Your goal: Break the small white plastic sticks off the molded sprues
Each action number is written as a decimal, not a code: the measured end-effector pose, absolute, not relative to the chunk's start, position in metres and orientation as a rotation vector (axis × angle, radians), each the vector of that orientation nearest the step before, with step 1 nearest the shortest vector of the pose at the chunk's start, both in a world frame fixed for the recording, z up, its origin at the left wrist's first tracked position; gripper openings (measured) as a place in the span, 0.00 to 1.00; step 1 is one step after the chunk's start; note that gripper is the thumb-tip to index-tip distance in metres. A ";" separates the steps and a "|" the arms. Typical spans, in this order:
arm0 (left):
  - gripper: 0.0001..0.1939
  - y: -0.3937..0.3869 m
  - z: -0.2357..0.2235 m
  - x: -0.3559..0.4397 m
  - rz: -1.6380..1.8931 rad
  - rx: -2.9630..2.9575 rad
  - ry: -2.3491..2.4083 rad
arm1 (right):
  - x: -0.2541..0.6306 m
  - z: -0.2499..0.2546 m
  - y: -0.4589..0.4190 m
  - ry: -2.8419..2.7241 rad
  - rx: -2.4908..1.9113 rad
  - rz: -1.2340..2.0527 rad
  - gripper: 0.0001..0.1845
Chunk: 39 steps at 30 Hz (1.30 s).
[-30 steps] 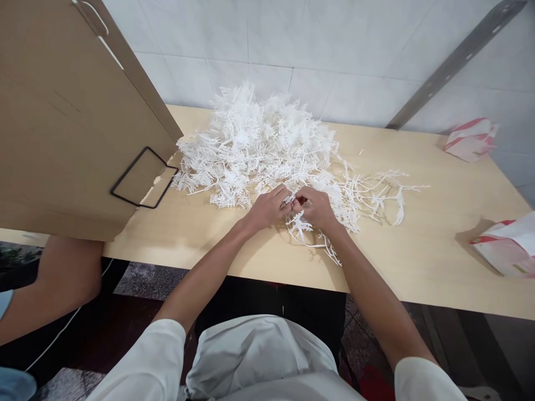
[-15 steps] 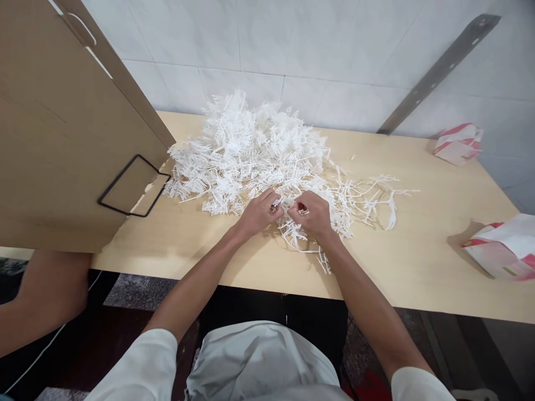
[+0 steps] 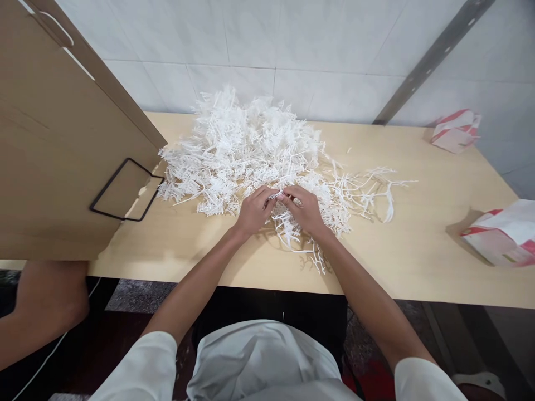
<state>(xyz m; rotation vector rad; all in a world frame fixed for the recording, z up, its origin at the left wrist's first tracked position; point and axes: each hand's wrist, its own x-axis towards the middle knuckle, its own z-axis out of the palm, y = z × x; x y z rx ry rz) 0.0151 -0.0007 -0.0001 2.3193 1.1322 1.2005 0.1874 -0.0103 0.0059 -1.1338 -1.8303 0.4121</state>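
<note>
A large heap of white, branched, twig-like plastic sprigs [image 3: 251,142] lies against the wall side of the table. At its front edge my left hand [image 3: 254,210] is closed, thumb and fingers pinching a white sprig. My right hand [image 3: 304,210] meets it from the right, its fingertips closed on the same small white piece. Below and between the hands, loose white sprigs [image 3: 288,231] hang toward the table's front edge. More thin branching strands [image 3: 371,192] spread out to the right of the heap. The exact shape of the pinched piece is hidden by my fingers.
A tall cardboard box [image 3: 62,150] stands at the left, with a black wire bookend-like frame [image 3: 109,192] at its base. Two red-and-white paper packets [image 3: 457,131] sit at the right. Another person's arm [image 3: 50,295] shows below the box. A metal strip [image 3: 430,64] runs up the tiled wall.
My hands drew slightly apart half a second ago and now touch again at the fingertips. The view has shifted a little, moving the scene leftward.
</note>
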 end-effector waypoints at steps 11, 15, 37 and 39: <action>0.08 -0.003 -0.004 0.018 0.977 2.592 1.323 | 0.184 0.004 -0.016 -1.940 -1.196 -0.029 0.10; 0.05 -0.001 -0.003 0.016 0.994 2.492 1.257 | 0.185 0.002 -0.016 -1.931 -1.192 -0.050 0.11; 0.15 -0.003 0.000 0.016 1.045 1.942 1.295 | 0.187 0.007 -0.011 -1.798 -1.175 0.462 0.11; 0.12 -0.002 -0.003 0.017 1.079 1.933 1.269 | 0.187 0.009 -0.012 -1.756 -1.197 0.448 0.12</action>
